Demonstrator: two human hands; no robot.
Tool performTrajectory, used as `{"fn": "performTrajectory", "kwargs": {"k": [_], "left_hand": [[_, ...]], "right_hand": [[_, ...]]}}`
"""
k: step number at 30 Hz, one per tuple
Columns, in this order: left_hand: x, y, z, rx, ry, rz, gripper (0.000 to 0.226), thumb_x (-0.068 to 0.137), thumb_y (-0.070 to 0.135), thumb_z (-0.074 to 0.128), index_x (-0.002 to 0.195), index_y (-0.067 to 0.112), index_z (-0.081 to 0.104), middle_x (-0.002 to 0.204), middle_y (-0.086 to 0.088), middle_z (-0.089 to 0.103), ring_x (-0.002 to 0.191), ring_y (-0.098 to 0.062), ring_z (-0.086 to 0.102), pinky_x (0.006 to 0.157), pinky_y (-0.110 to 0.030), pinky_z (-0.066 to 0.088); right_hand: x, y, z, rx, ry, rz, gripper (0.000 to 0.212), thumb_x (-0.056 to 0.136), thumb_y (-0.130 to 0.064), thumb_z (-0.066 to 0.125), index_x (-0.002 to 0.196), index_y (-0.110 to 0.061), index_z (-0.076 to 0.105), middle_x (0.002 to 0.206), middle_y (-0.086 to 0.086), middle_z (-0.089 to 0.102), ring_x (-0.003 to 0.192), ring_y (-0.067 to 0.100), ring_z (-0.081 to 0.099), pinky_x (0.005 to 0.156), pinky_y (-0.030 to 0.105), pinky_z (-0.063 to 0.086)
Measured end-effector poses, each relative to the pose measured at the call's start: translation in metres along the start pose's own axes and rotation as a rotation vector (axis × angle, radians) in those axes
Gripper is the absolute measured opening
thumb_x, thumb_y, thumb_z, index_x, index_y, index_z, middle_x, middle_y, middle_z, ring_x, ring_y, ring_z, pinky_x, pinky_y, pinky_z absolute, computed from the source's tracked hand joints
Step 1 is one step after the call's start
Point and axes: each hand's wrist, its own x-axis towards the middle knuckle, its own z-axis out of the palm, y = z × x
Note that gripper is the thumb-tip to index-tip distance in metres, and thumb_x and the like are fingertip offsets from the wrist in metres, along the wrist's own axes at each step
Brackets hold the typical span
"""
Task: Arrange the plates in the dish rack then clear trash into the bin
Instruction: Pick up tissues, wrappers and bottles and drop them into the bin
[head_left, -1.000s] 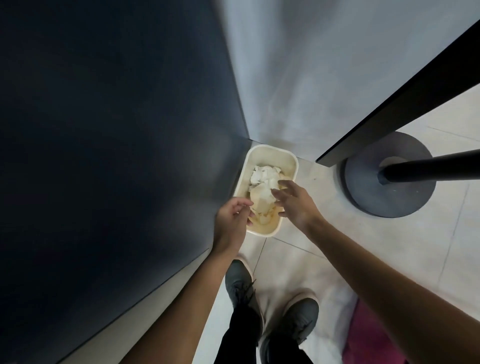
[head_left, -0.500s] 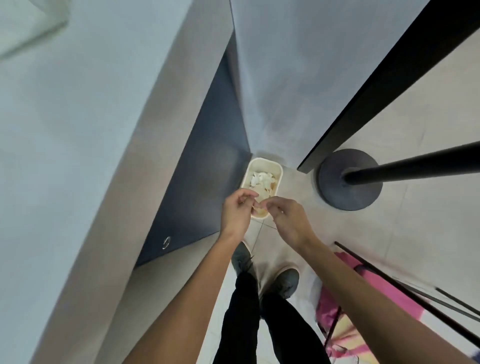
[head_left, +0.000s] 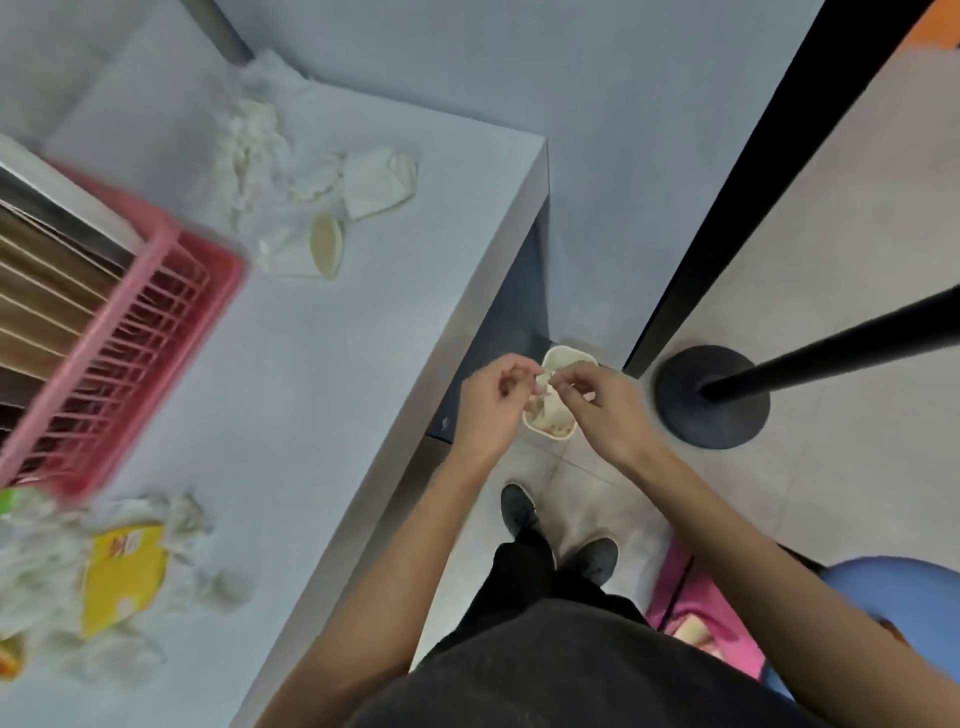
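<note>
Left of the bin (head_left: 566, 356), white table (head_left: 311, 389) bearing pink dish rack (head_left: 104, 332) with upright brown plates (head_left: 36, 312) and crumpled tissues (head_left: 249, 140). Over the bin, left hand (head_left: 491, 405) and right hand (head_left: 605, 410), fingers curled narrow, tips almost meeting; cannot tell whether pinching anything. Inside the bin, white paper trash (head_left: 550, 415).

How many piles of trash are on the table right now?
2. One, crumpled paper, lies beyond the pink rack; the other, around a yellow wrapper, sits at near left. More may lie off-frame.
</note>
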Motion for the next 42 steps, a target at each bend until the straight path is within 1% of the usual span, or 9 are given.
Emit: {"fn": "performTrajectory", "kwargs": {"k": [8, 12, 20, 25, 28, 31, 35, 39, 42], "left_hand": [[-0.021, 0.03, -0.08, -0.053, 0.206, 0.024, 0.019, 0.097, 0.007, 0.053, 0.094, 0.014, 0.07, 0.08, -0.003, 0.07, 0.064, -0.006, 0.061, 0.059, -0.011, 0.044], [-0.022, 0.029, -0.116, -0.057, 0.283, 0.033, 0.022, 0.097, 0.004, 0.052, 0.092, 0.016, 0.07, 0.079, -0.003, 0.07, 0.065, -0.009, 0.062, 0.059, -0.012, 0.044], [0.017, 0.03, -0.181, -0.063, 0.383, 0.062, 0.024, 0.098, 0.005, 0.052, 0.092, 0.02, 0.071, 0.077, 0.001, 0.071, 0.064, -0.013, 0.065, 0.06, -0.014, 0.044], [0.056, 0.035, -0.208, -0.031, 0.348, 0.084, 0.025, 0.096, 0.005, 0.052, 0.09, 0.021, 0.07, 0.076, 0.002, 0.071, 0.064, -0.013, 0.064, 0.063, -0.015, 0.046], [0.086, 0.043, -0.228, 0.054, 0.328, 0.103, 0.025, 0.093, 0.003, 0.053, 0.09, 0.022, 0.07, 0.076, 0.003, 0.071, 0.065, -0.014, 0.064, 0.063, -0.017, 0.048], [0.126, 0.05, -0.248, 0.213, 0.323, 0.119, 0.022, 0.088, 0.004, 0.055, 0.089, 0.021, 0.069, 0.081, 0.002, 0.071, 0.07, -0.018, 0.065, 0.066, -0.026, 0.049], [0.182, 0.051, -0.267, 0.45, 0.297, 0.098, 0.016, 0.09, 0.013, 0.06, 0.092, 0.024, 0.072, 0.095, 0.006, 0.072, 0.08, -0.018, 0.066, 0.074, -0.031, 0.052], [0.217, 0.05, -0.269, 0.716, 0.226, 0.057, 0.025, 0.088, 0.014, 0.06, 0.111, 0.019, 0.068, 0.12, 0.003, 0.064, 0.109, -0.021, 0.06, 0.087, -0.032, 0.047], [0.235, 0.046, -0.265, 0.887, 0.161, 0.012, 0.035, 0.087, 0.023, 0.064, 0.123, 0.023, 0.061, 0.126, 0.001, 0.056, 0.11, -0.024, 0.058, 0.089, -0.032, 0.044]], "right_hand": [[0.027, -0.086, -0.006, -0.002, -0.092, -0.141, 0.015, 0.095, -0.014, 0.056, 0.095, -0.02, 0.069, 0.087, -0.008, 0.069, 0.083, 0.006, 0.064, 0.077, 0.025, 0.052], [0.044, -0.118, 0.003, -0.052, -0.151, -0.225, 0.017, 0.094, -0.014, 0.057, 0.088, -0.024, 0.069, 0.083, -0.008, 0.07, 0.081, 0.012, 0.065, 0.08, 0.032, 0.052], [0.092, -0.165, 0.029, -0.138, -0.242, -0.275, 0.02, 0.094, -0.01, 0.056, 0.087, -0.024, 0.068, 0.087, -0.006, 0.069, 0.084, 0.01, 0.063, 0.072, 0.012, 0.045], [0.131, -0.174, 0.05, -0.219, -0.23, -0.259, 0.019, 0.098, -0.014, 0.053, 0.108, -0.019, 0.069, 0.106, -0.01, 0.068, 0.094, 0.0, 0.06, 0.07, 0.0, 0.04], [0.148, -0.181, 0.057, -0.224, -0.233, -0.235, 0.023, 0.099, -0.015, 0.053, 0.116, -0.016, 0.068, 0.114, -0.006, 0.066, 0.101, 0.006, 0.06, 0.075, 0.002, 0.04], [0.162, -0.195, 0.058, -0.212, -0.209, -0.257, 0.019, 0.097, -0.014, 0.055, 0.11, -0.018, 0.069, 0.112, -0.003, 0.067, 0.101, 0.009, 0.061, 0.082, 0.01, 0.043], [0.176, -0.208, 0.054, -0.213, -0.194, -0.285, 0.018, 0.095, -0.013, 0.056, 0.105, -0.019, 0.069, 0.108, -0.005, 0.068, 0.099, 0.006, 0.061, 0.079, 0.005, 0.042], [0.182, -0.209, 0.048, -0.22, -0.201, -0.289, 0.016, 0.095, -0.014, 0.056, 0.102, -0.02, 0.069, 0.104, -0.006, 0.068, 0.097, 0.005, 0.061, 0.075, 0.004, 0.041], [0.185, -0.207, 0.042, -0.216, -0.201, -0.287, 0.016, 0.095, -0.014, 0.057, 0.097, -0.024, 0.069, 0.101, -0.008, 0.068, 0.095, 0.002, 0.06, 0.074, 0.003, 0.041]]}}
